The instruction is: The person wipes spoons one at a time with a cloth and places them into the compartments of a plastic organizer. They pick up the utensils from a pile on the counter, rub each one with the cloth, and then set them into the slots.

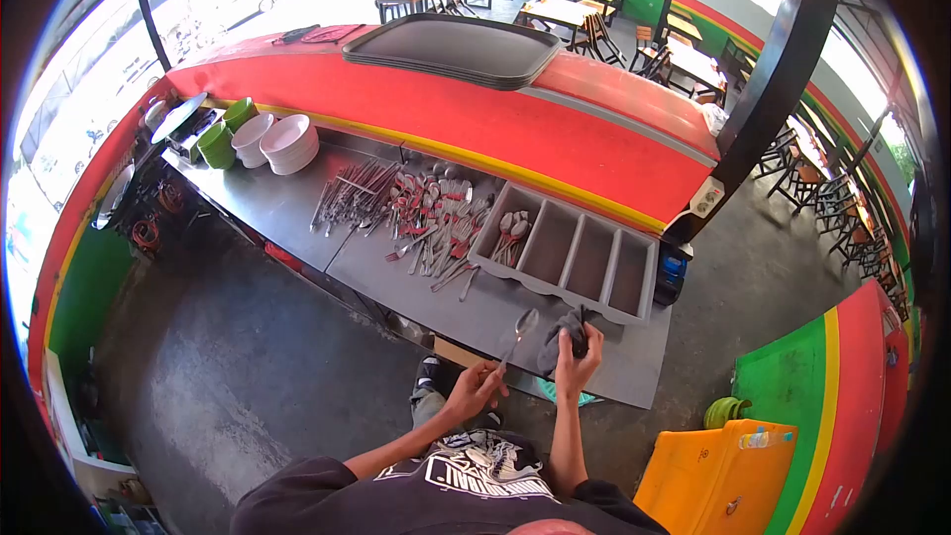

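Observation:
My left hand point(475, 388) is closed round the handle of a metal spoon point(526, 323), its bowl pointing up and away from me. Just to the right, my right hand point(579, 355) grips a bunched dark grey cloth point(563, 340). The spoon and the cloth are apart, both over the front edge of the metal counter point(396, 282). Beyond them lies a loose heap of spoons and forks point(436, 213). A grey cutlery tray point(635, 313) stands to its right, with several spoons point(513, 230) in its leftmost compartment.
White bowls point(289, 146) and green bowls point(215, 146) are stacked at the counter's far left. Dark serving trays point(451, 48) rest on the red ledge point(416, 104) behind. A black post point(768, 89) rises at the right. An orange cabinet point(684, 481) stands low on my right.

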A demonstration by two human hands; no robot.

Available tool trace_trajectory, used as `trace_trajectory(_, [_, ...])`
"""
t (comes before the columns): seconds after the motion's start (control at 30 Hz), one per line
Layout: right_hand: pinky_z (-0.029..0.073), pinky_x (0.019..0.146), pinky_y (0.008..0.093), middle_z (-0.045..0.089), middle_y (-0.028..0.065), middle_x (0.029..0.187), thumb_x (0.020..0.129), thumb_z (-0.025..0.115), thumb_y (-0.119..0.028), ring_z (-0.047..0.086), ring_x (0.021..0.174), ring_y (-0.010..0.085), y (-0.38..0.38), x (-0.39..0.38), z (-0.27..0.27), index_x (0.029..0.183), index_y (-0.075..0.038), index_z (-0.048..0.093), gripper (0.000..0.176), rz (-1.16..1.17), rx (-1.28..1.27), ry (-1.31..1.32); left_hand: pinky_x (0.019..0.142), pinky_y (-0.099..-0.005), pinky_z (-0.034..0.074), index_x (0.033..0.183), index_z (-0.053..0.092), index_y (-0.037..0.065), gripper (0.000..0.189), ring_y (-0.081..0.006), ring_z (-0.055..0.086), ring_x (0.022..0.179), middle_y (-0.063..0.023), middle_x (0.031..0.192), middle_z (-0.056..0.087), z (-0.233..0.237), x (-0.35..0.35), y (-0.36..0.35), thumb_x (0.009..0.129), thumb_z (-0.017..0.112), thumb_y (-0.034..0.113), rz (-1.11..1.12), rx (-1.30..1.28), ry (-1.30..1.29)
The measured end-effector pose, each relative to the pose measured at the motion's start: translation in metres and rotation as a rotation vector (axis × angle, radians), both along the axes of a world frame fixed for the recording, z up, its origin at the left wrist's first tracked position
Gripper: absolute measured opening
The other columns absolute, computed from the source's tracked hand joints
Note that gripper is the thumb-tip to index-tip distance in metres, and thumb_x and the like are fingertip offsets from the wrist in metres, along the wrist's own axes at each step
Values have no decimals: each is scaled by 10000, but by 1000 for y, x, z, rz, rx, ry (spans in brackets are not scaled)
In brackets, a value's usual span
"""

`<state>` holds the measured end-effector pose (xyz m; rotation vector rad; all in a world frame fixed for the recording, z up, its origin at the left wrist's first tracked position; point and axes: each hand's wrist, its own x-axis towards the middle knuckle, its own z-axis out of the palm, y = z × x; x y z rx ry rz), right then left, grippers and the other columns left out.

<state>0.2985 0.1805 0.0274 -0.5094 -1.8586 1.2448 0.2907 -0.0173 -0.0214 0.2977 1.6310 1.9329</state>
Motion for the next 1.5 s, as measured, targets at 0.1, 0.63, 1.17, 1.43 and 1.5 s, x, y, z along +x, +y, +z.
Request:
trace_trajectory(0.1, [447, 875, 327, 572, 130, 1049, 795, 731, -124, 572, 971, 251, -12, 19, -1, 1052, 40, 583, 340, 248, -77, -29, 524, -232, 455, 1103, 493, -1, 231, -94, 566, 572, -83, 829, 675, 2, -5, 4, 1014, 507, 212, 30, -36, 30])
trace_trajectory(0.63, [448, 897, 360, 546, 167, 1080, 805, 715, -81, 555, 1023, 300, -48, 49, -10, 1131, 22, 611, 358, 325, 89, -127, 612, -241, 487, 1055, 488, -2, 157, -98, 588, 661, -90, 900, 679, 18, 13, 3, 1007, 508, 146, -156, -8, 153])
trace_trajectory(1.17, [442, 910, 382, 552, 161, 1096, 768, 746, -76, 554, 1030, 313, -46, 13, -15, 1032, 33, 623, 311, 100, 198, -100, 656, -252, 480, 1033, 521, 13, 195, -94, 563, 698, -82, 863, 690, 18, 26, -34, 1011, 523, 206, -154, 9, 102])
trace_trajectory(1.43, [434, 905, 368, 560, 165, 1065, 810, 724, -113, 560, 1007, 299, -39, 4, -9, 1083, 36, 590, 338, 11, 97, 6, 638, -235, 461, 1065, 543, 20, 212, -85, 560, 695, -81, 877, 681, 3, 24, -33, 1013, 522, 225, -31, 100, 6])
trace_trajectory(1.5, [438, 881, 320, 586, 102, 1025, 873, 682, -126, 566, 961, 215, -34, 7, -17, 1098, 22, 576, 290, 11, -92, 13, 623, -227, 449, 1072, 548, 22, 223, -82, 559, 690, -75, 878, 675, -2, 23, -32, 1015, 518, 236, 4, 108, -26])
